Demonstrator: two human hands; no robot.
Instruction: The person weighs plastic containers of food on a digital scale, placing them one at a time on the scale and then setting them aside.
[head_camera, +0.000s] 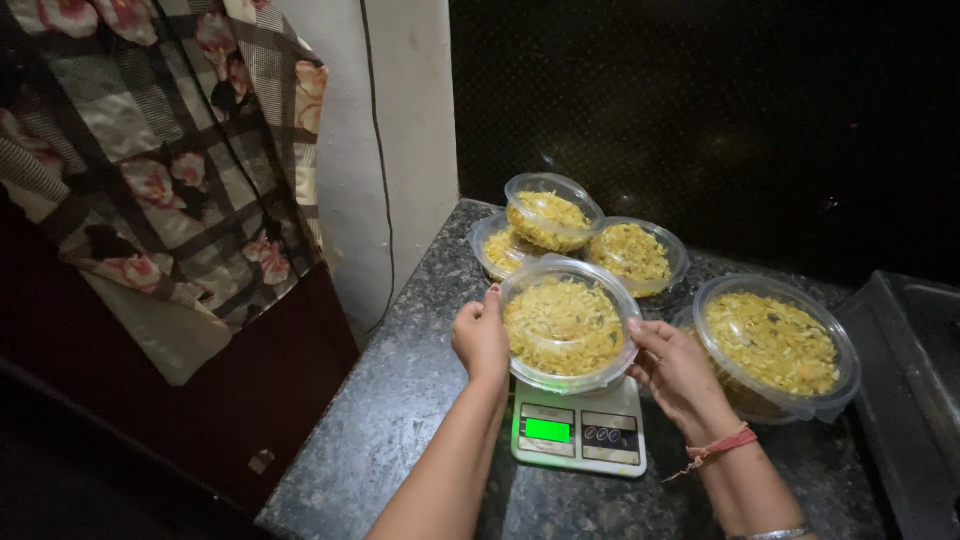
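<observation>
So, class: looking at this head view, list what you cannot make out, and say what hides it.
- Scale platform: covered by the lidded container held between left hand and right hand.
- Scale's lit green display: too glary and small to read.
- Rear container: partly hidden by those in front of it.
- Right forearm: cut by bottom edge.

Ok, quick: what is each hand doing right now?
Left hand: grips the clear food container on the scale.
Right hand: fingertips on the container's other side.
</observation>
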